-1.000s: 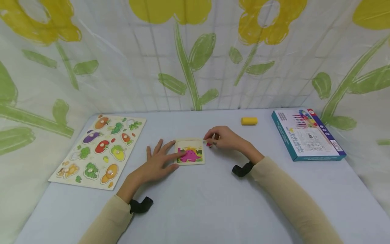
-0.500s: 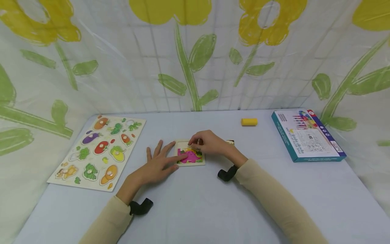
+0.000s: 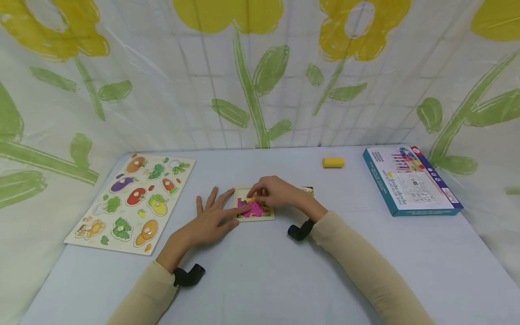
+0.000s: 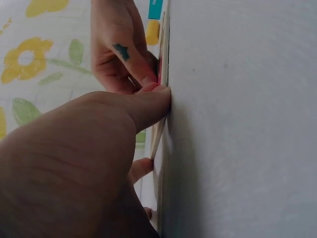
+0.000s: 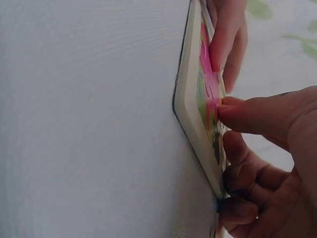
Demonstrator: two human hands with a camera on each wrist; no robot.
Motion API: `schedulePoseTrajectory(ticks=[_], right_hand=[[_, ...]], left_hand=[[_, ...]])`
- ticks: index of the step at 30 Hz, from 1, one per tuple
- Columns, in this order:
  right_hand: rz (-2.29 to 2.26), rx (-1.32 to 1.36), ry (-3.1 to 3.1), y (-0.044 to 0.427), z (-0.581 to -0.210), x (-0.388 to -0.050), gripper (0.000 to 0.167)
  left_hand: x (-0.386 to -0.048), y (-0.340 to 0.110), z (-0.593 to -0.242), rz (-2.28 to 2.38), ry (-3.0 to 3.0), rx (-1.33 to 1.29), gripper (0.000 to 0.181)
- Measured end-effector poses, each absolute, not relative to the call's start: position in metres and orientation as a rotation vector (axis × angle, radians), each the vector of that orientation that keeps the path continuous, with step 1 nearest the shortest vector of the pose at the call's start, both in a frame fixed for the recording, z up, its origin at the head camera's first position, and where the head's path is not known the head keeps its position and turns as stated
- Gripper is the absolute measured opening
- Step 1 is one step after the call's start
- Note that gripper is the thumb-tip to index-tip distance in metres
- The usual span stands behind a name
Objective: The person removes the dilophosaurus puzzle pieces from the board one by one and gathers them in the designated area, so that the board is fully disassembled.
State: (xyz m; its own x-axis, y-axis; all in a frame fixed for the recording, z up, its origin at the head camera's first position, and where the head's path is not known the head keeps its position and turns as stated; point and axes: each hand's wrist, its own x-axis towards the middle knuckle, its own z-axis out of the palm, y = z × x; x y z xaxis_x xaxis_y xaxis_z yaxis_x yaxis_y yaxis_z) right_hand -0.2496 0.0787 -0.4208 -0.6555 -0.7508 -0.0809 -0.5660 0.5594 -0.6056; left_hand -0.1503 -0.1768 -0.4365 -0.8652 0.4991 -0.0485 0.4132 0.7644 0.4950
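A small wooden jigsaw puzzle (image 3: 256, 219) with a pink dinosaur picture lies on the table, its pale tray rim (image 5: 186, 99) close in the right wrist view. Fingers spread, my left hand (image 3: 208, 223) rests at the tray's left side, its index finger on the pink pieces and its thumb (image 4: 156, 101) at the near edge. Over the upper right of the picture, my right hand (image 3: 278, 192) has thumb and fingers bent together, pinching a small puzzle piece at the surface; its fingers mostly hide the piece. Another puzzle piece (image 3: 308, 190) shows just beyond the right hand.
A vegetable peg board (image 3: 134, 203) lies at the left. Toward the back stands a yellow cylinder (image 3: 333, 162) on its side. A boxed set (image 3: 412, 180) with teal sides occupies the right. A flower-printed curtain (image 3: 183, 90) borders the table's back.
My right hand has moved left from beside the tray onto the puzzle, carrying a small pink piece. That uncovered another piece at the right. My left hand has stayed in place.
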Motion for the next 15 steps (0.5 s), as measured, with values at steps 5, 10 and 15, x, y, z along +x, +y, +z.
schedulePoseTrajectory(ticks=[5,10,15], right_hand=[[-0.762,-1.085,2.46,0.0788,-0.4203,-0.2498,0.026],[-0.755,-1.099,2.456,0.0783,-0.4197,-0.251,0.025],[-0.748,-1.101,2.45,0.0771,-0.4203,-0.2516,0.025]], left_hand=[[-0.1515,-0.1768,-0.4379,0.703,2.777,0.714,0.046],[-0.1511,-0.1769,-0.4371,0.705,2.779,0.719,0.045],[-0.1503,-0.1771,-0.4361,0.713,2.78,0.721,0.044]])
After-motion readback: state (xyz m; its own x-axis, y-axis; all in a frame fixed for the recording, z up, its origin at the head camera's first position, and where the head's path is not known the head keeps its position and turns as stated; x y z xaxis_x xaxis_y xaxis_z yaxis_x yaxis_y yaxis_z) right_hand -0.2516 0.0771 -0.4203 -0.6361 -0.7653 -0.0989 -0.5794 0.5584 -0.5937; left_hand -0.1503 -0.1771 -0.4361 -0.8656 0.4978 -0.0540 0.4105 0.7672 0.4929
